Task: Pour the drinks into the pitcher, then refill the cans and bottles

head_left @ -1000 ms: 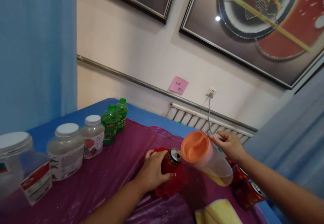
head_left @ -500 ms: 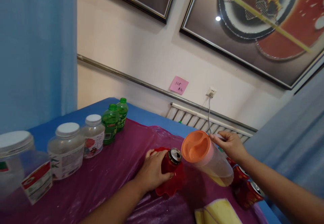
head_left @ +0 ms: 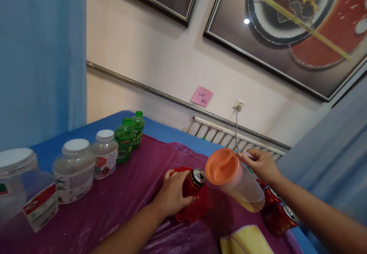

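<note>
My left hand [head_left: 172,194] is wrapped round a dark red drink can [head_left: 190,188] with an opened top. The can stands upright over a red scalloped dish [head_left: 197,210]; whether its base touches the dish I cannot tell. To the right, my right hand [head_left: 265,166] grips the handle of a translucent plastic pitcher [head_left: 243,193] with an orange lid [head_left: 220,166]. Tilted toward the can, the pitcher holds a little yellowish liquid low at its far end. Its lid is close to the can's top but apart from it. No pouring stream is visible.
Clear jars with white lids [head_left: 75,147] and green bottles [head_left: 124,141] line the left of the purple sheet [head_left: 129,196]. More red cans [head_left: 279,219] stand behind the pitcher at right. A folded yellow cloth [head_left: 246,240] lies at the front. Behind are a radiator [head_left: 212,133] and a plugged-in cord.
</note>
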A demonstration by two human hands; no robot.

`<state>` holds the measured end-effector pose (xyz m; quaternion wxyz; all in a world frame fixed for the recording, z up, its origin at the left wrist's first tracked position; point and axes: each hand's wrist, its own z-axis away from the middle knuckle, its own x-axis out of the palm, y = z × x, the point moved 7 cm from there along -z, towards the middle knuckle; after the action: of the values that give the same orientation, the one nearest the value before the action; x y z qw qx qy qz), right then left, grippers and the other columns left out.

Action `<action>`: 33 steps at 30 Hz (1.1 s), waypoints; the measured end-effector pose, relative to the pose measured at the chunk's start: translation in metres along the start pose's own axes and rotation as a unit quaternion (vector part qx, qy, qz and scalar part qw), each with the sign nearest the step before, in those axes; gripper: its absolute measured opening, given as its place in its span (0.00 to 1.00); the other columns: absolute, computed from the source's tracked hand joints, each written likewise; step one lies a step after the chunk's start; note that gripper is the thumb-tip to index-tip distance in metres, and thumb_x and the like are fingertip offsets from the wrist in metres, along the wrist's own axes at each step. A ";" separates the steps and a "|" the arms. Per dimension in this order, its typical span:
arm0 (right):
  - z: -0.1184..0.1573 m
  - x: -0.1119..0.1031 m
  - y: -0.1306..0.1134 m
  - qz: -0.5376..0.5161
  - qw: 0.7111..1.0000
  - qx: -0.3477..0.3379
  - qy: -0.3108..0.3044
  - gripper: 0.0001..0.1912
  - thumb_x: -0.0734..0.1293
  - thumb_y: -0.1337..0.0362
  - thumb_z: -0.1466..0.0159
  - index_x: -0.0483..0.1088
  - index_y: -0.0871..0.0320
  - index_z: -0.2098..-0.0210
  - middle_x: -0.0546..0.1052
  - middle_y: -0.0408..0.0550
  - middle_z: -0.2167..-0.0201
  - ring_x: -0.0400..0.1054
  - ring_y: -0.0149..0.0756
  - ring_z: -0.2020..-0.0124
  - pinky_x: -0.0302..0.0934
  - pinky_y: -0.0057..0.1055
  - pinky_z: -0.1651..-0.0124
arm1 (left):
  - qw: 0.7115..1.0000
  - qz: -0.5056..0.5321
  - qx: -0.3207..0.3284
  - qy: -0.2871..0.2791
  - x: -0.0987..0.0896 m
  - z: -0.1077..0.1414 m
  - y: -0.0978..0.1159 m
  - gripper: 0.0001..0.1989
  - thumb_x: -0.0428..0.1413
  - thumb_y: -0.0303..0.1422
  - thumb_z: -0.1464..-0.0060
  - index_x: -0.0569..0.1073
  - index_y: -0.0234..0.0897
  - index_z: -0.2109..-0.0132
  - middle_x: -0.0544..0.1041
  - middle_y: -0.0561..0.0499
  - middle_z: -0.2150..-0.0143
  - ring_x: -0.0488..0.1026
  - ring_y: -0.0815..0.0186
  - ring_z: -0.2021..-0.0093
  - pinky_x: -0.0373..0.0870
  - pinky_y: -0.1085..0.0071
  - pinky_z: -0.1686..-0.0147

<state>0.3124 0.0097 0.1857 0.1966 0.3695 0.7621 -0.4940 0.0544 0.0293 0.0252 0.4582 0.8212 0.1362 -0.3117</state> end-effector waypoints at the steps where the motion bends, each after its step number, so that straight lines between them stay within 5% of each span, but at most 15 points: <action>1: 0.000 0.000 0.000 0.001 1.000 -0.001 0.001 0.30 0.69 0.42 0.43 0.50 0.52 0.84 0.48 0.36 0.84 0.42 0.26 0.81 0.39 0.27 0.81 | 1.000 0.000 -0.002 -0.001 0.000 0.000 0.000 0.34 0.68 0.39 0.59 0.70 0.46 0.43 0.79 0.50 0.44 0.72 0.50 0.43 0.50 0.50 0.35; 33: 0.001 -0.005 0.001 0.030 0.999 0.008 -0.013 0.29 0.68 0.43 0.42 0.50 0.52 0.83 0.49 0.35 0.83 0.43 0.26 0.81 0.40 0.26 0.80 | 1.000 -0.013 -0.002 -0.007 0.003 0.000 -0.002 0.34 0.68 0.38 0.59 0.69 0.44 0.43 0.78 0.48 0.43 0.72 0.50 0.42 0.49 0.49 0.35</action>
<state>0.3167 0.0076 0.1881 0.2186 0.3870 0.7443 -0.4985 0.0556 0.0301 0.0224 0.4566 0.8162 0.1441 -0.3235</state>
